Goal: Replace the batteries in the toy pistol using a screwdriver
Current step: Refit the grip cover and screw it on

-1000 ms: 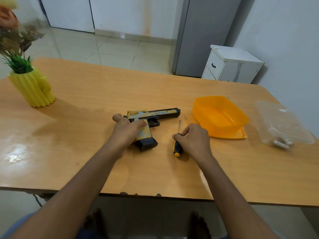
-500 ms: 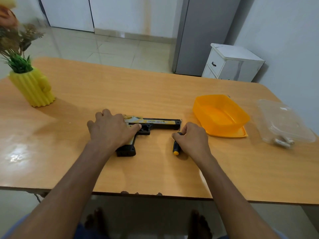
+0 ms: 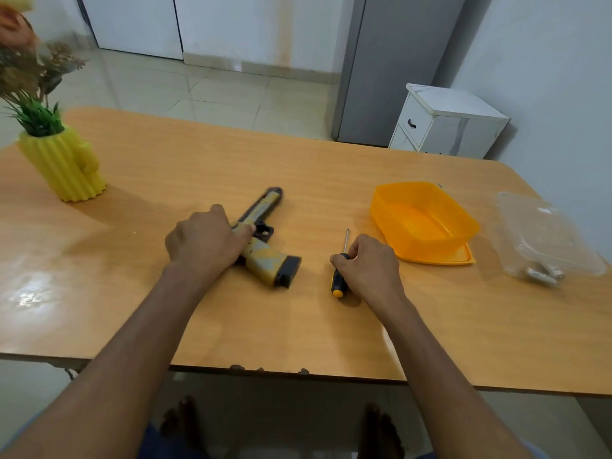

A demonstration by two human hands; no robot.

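On wooden table (image 3: 331,167) | hands grip plastic pistol (image 3: 265,260) (angular) | slim screwdriver (image 3: 339,276)

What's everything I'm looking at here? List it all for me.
toy pistol: one, yellow and black, table centre, under the left hand
screwdriver: one, black and yellow handle, right of the pistol
tub: one, orange, table right, on its orange lid
clear container: one, transparent, far right, batteries inside
cactus vase: one, yellow, table left, with plants
table: one, wooden
cabinet: one, white, on the floor behind the table
left hand: gripping the pistol
right hand: gripping the screwdriver
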